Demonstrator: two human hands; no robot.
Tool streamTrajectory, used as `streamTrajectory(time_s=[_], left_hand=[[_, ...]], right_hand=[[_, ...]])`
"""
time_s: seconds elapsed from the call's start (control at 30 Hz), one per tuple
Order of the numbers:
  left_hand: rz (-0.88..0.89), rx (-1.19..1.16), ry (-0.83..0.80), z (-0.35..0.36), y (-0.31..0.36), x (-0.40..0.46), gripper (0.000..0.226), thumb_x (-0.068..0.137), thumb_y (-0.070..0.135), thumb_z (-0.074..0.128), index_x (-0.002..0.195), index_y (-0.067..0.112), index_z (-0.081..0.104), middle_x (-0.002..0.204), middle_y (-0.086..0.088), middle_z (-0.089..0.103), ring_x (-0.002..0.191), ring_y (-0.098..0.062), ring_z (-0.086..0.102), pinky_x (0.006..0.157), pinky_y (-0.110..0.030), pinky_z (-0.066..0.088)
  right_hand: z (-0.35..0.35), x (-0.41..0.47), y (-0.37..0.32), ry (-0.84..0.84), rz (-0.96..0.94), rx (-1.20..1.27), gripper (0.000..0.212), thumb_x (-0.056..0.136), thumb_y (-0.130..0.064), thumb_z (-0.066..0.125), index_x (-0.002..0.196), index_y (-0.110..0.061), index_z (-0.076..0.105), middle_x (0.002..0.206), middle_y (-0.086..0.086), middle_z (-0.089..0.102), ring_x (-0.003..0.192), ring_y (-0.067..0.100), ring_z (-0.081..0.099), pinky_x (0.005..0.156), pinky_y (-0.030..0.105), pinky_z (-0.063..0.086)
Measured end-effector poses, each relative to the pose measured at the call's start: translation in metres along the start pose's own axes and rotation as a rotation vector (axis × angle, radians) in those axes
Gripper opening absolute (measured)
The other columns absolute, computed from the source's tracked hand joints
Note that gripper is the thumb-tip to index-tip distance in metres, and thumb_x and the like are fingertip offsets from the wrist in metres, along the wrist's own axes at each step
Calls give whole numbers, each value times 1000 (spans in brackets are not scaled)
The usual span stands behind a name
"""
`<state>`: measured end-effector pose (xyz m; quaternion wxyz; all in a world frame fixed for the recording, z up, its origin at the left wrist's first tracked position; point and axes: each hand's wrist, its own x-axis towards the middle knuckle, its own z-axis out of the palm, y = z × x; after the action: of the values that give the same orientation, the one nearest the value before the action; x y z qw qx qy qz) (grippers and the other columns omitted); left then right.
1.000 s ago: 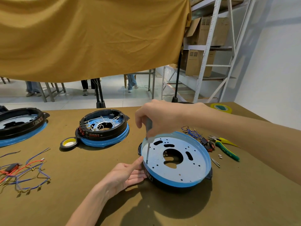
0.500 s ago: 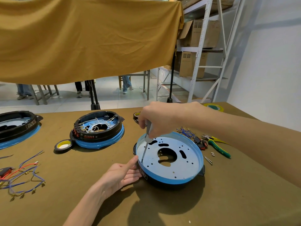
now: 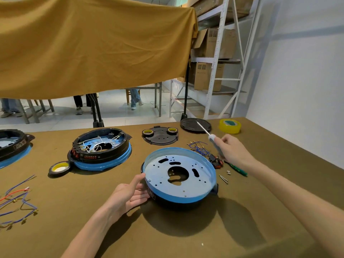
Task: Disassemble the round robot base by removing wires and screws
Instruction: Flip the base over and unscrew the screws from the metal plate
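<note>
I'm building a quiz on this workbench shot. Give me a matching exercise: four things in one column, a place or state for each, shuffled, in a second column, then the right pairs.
Things:
1. screwdriver
2. yellow tape roll
3. green-handled pliers
4. round base with the bare blue plate

Places or states:
A. steadied at its rim by the left hand
B. lying on the table under the right forearm
C. held in the right hand, tip up and away
D. at the table's far right corner

Pairs: 1-C, 2-D, 3-B, 4-A
</note>
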<state>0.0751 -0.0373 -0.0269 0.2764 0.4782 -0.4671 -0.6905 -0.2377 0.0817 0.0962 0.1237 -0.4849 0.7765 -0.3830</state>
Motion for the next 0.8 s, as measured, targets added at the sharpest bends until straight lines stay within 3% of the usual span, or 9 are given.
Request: streamTrajectory(time_s=[0.1,0.17,0.27,0.37,0.47,0.57,0.67,0.8], left_hand=[[15,-19,68,0,2,3,67,79,54,79,116,1,62,97,-20,79,85,-29,80,67,-35,65],[27,-36,97,-4,3,2,74,73,56,81,119,3,60,101,-22,77,84,-28,80,65,-34,65],[44,-52,146,-14,6,2,94,52,62,85,122,6,57,90,-18,76,83,-28,80,64,-35,64],[49,-81,192,-26,7,4,100,64,58,84,138,-1,51,81,-17,78,83,-29,80,63,-35,64],[42,-96,212,-36,6,4,102,68,58,82,142,-2,46,76,-15,79,80,-29,80,59,-34,65],[37,-70,192,-38,6,2,110,64,61,81,145,-3,43,82,-17,79,82,-30,80,59,-34,65],[19,-42,129,-36,8,-3,119,59,60,82,149,-3,38,99,-25,78,88,-34,79,62,-36,66],[-23,-3,26,-32,12,-12,123,52,57,83,150,-1,36,99,-26,77,93,-36,78,66,-38,66]], right_hand=[[17,-10,61,48,145,-94,45,103,-56,41,93,-13,49,79,4,63,66,18,56,59,34,39],[29,-17,85,41,179,-213,42,104,-55,37,93,-16,44,81,4,60,71,24,56,63,38,42],[48,-25,95,34,114,-415,37,103,-56,31,90,-23,38,75,-5,55,68,25,55,61,39,41],[61,-24,90,49,11,-527,34,104,-55,30,94,-23,35,69,-8,47,64,24,52,56,37,38],[72,-21,88,21,-56,-604,29,105,-53,31,99,-24,33,74,-8,51,70,22,61,52,35,36],[77,-19,87,-22,-49,-681,29,103,-52,36,107,-23,39,91,-4,61,82,21,65,58,34,45],[74,-14,80,18,-58,-761,35,102,-55,37,111,-22,47,102,-1,64,89,19,65,60,32,43],[64,-6,40,161,-147,-599,24,102,-45,47,96,-23,54,91,-4,63,80,16,60,60,31,41]])
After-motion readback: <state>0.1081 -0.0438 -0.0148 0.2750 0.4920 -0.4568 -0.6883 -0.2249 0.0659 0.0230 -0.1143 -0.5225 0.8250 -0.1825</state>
